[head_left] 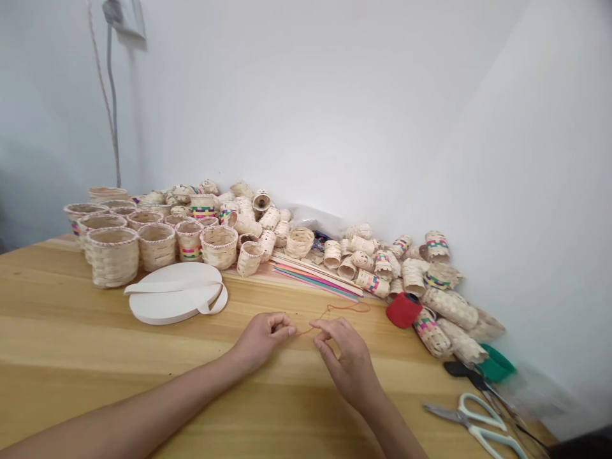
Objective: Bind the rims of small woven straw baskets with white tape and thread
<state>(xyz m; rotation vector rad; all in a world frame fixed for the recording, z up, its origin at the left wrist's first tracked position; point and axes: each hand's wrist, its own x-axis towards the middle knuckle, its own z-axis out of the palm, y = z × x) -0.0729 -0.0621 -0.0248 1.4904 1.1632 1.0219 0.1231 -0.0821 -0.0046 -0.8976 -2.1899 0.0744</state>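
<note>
Red thread [349, 306], thin and looped beside its spool [403, 310], is pinched by the left hand [262, 336] and right hand [345, 357]

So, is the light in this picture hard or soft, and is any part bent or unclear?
Head view: soft, even light, only faint shadows under the left hand and right hand on the table, no strong glare. Head view again: the wide lens stretches the corners, so the scissors look elongated. The red thread that both hands pinch is thin but readable.
</note>
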